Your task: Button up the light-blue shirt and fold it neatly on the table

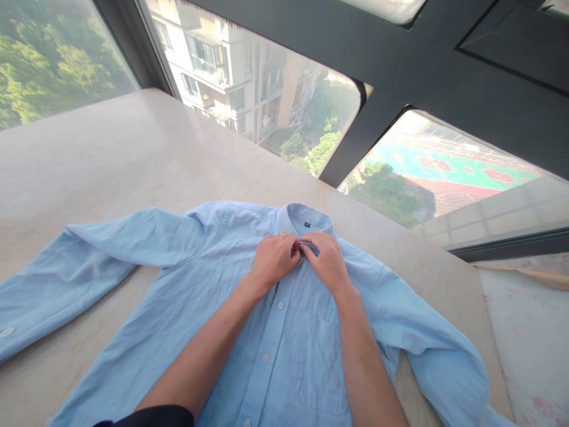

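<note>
A light blue button-up shirt (213, 284) lies front side up with its sleeves spread to both sides. Just below its collar (288, 220), my left hand (274, 256) and my right hand (326, 256) meet at the top of the front placket. Both hands pinch the shirt's edges there, fingertips nearly touching. What lies right between the fingertips, a button or only cloth, is hidden. Lower down the placket, white buttons (280, 306) show in a row. A chest pocket (320, 362) sits beside my right forearm, and a ring is on my left hand.
The shirt rests on a pale stone-like ledge (133, 154). Dark window frames (347, 160) border its far side, with trees, a building and a sports court outside. At the right edge lies a white cloth with pink flowers (528, 344).
</note>
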`<state>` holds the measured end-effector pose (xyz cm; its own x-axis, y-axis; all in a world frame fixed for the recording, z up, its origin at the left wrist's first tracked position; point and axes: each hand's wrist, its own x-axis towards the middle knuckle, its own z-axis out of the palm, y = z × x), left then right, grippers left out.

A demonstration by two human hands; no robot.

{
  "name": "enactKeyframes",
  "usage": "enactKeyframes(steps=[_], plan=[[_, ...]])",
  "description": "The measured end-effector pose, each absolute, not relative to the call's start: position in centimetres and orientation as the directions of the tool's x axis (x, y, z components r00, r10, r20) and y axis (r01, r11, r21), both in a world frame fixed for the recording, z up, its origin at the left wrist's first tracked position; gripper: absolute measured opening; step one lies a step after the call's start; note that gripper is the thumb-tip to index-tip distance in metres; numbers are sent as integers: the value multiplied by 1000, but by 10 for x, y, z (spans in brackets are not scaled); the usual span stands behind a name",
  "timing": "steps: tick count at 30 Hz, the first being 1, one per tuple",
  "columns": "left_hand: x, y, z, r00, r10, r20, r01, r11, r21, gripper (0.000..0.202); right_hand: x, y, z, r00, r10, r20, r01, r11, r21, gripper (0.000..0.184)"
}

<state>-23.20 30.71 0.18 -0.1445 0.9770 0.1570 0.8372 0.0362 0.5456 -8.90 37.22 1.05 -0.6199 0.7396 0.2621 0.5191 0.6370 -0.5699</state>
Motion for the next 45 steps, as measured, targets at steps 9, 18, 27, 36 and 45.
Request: enactKeyframes(steps=[9,18,27,36,45], plan=[[-240,305,-5,-137,967,214,776,-30,631,6,-87,372,12,-672,669,318,444,707,-551,25],[-248,306,-11,-77,933,352,807,-149,572,33,-84,374,10,-669,641,377,452,753,-479,21],[-247,309,-13,34,969,246,914,-130,385,60,-77,379,9,-622,686,378,523,723,-452,26],[-258,320,-12,-112,949,293,856,-58,513,32,-80,377,4,-497,739,454,618,669,-413,15],[-255,325,-7,-312,909,275,742,52,669,31,-79,382,-3,-311,818,484,676,549,-492,17]])
